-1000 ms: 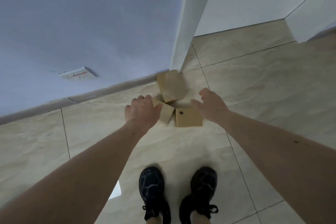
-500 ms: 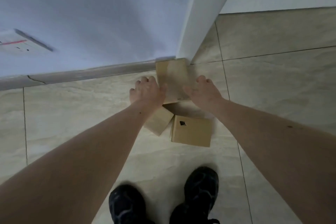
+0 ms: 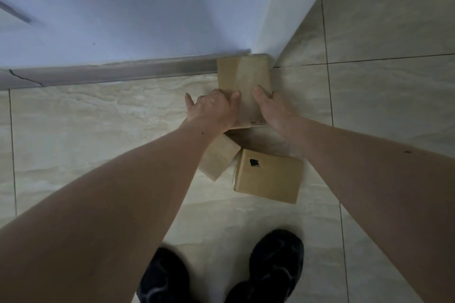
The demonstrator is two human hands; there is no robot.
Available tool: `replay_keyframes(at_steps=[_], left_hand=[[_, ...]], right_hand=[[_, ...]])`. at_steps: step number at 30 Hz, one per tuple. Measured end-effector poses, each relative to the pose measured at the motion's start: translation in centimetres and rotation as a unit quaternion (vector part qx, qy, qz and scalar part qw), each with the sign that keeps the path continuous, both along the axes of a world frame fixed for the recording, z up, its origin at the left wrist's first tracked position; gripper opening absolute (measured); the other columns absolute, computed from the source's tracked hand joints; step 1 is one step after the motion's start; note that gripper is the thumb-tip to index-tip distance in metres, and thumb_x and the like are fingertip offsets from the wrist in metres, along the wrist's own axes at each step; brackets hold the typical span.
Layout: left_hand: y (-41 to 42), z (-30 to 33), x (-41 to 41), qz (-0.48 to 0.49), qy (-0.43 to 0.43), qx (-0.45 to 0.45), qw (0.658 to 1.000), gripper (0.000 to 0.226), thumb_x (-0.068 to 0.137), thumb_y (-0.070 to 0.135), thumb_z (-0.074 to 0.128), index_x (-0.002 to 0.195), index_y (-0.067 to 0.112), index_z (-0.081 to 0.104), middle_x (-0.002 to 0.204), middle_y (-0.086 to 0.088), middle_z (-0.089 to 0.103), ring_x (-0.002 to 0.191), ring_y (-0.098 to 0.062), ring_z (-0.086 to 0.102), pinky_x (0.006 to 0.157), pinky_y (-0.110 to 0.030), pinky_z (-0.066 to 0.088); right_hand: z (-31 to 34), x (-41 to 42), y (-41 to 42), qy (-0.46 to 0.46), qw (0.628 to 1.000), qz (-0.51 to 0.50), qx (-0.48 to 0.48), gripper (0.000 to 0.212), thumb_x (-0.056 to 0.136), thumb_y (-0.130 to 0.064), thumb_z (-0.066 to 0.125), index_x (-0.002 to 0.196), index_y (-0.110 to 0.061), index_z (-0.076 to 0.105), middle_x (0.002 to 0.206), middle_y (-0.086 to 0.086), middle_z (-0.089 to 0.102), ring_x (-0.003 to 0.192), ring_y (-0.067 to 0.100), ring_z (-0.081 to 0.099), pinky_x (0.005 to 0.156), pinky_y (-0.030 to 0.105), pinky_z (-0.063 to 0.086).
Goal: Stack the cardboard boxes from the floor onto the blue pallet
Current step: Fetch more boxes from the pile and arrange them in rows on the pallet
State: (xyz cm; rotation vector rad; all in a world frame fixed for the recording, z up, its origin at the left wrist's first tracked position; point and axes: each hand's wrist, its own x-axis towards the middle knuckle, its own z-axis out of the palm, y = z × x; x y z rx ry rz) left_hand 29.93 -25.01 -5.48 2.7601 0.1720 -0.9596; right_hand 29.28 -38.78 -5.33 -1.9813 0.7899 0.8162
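Three cardboard boxes sit on the tiled floor [image 3: 98,130]. There are two hands and two black shoes.

Going from left to right, the small box [image 3: 218,158] comes first. It is turned at a slant and half hidden under the left arm. The left hand [image 3: 211,109] is on the left side of the tall box [image 3: 242,81]. Its fingers [image 3: 189,102] are spread and its thumb lies on the top face. The tall box stands at the far end, and its far end touches the grey baseboard [image 3: 110,72] and the white wall corner [image 3: 275,19]. The right hand [image 3: 273,108] presses on the right side of the same box, with its thumb on top. So both hands hold this one box between them.

The flat box [image 3: 269,177] lies nearer the feet, just beside the small box. It has a dark mark on top.

The left shoe [image 3: 163,278] and the right shoe [image 3: 275,261] stand near the bottom, well apart from the boxes.
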Motion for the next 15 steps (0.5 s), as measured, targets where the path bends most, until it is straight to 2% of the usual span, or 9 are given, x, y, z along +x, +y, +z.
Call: replay_keyframes(at_steps=[3,5,9,11,15], left_hand=[[-0.3,0.8,0.0,0.017,-0.007,-0.014,1.0,0.068,0.097,0.06,0.015,0.125,0.008,0.049,0.116,-0.014,0.064,0.12,-0.031,0.053,0.118,-0.051,0.008],[-0.5,2.1,0.0,0.023,-0.009,-0.029,0.999,0.067,0.097,0.06,0.017,0.127,0.007,0.048,0.119,-0.016,0.062,0.12,-0.032,0.052,0.117,-0.049,0.016],[-0.5,5.8,-0.5,0.049,-0.014,-0.062,0.997,0.065,0.096,0.062,0.023,0.125,0.009,0.047,0.117,-0.014,0.06,0.111,-0.033,0.055,0.096,-0.046,0.042],[-0.2,7.8,-1.0,0.064,-0.022,-0.073,0.995,0.064,0.095,0.062,0.024,0.123,0.01,0.048,0.116,-0.014,0.06,0.107,-0.033,0.056,0.088,-0.043,0.045],[0.9,12.2,-2.0,0.101,-0.034,-0.116,0.988,0.06,0.097,0.06,0.025,0.117,0.009,0.049,0.11,-0.01,0.059,0.099,-0.03,0.056,0.073,-0.036,0.038]], right_hand=[[0.9,-0.1,-0.1,0.002,1.0,-0.02,0.007,0.07,0.095,-0.062,0.037,0.141,-0.01,0.043,0.137,0.012,0.052,0.121,0.033,0.052,0.104,0.043,0.04],[2.1,-0.3,-0.3,-0.008,0.999,-0.028,0.012,0.068,0.095,-0.062,0.04,0.138,-0.011,0.047,0.131,0.011,0.056,0.115,0.03,0.054,0.1,0.041,0.042],[5.7,-0.9,-0.5,-0.029,0.999,-0.038,0.017,0.062,0.095,-0.059,0.042,0.132,-0.011,0.05,0.113,0.003,0.055,0.098,0.023,0.052,0.087,0.034,0.041],[7.8,-1.3,-0.2,-0.041,0.998,-0.038,0.017,0.058,0.095,-0.058,0.043,0.129,-0.012,0.05,0.108,0.003,0.053,0.095,0.022,0.051,0.083,0.033,0.04],[12.6,-1.9,1.0,-0.06,0.996,-0.065,0.013,0.061,0.092,-0.06,0.048,0.126,-0.009,0.044,0.111,0.003,0.052,0.096,0.024,0.052,0.081,0.034,0.039]])
